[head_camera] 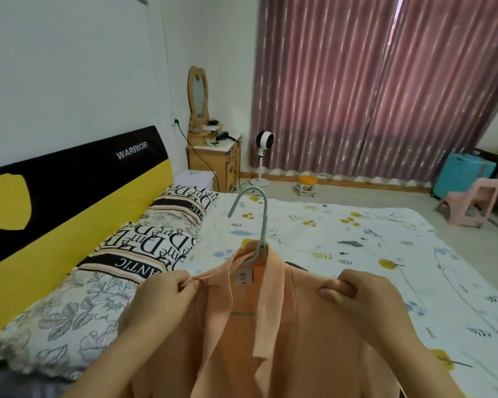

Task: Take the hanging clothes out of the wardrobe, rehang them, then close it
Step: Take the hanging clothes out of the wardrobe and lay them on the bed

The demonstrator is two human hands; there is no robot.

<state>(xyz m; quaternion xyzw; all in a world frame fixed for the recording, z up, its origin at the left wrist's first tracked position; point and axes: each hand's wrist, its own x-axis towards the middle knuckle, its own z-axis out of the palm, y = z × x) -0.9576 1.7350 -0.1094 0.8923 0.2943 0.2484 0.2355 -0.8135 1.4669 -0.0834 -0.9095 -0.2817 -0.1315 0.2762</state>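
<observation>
Left hand and right hand pinching blouse shoulders, fingers curled on cloth. Hanger hook upright over bed; bare floor beyond far edge.

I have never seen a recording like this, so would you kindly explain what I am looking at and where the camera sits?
There is no machine here. The camera is worn on a person's head, looking forward and down. The left hand and right hand each pinch a shoulder of an orange blouse, which hangs on a pale green hanger, above a bed with a patterned sheet. Pillows lie by the headboard. Curtains and a fan stand behind.
</observation>
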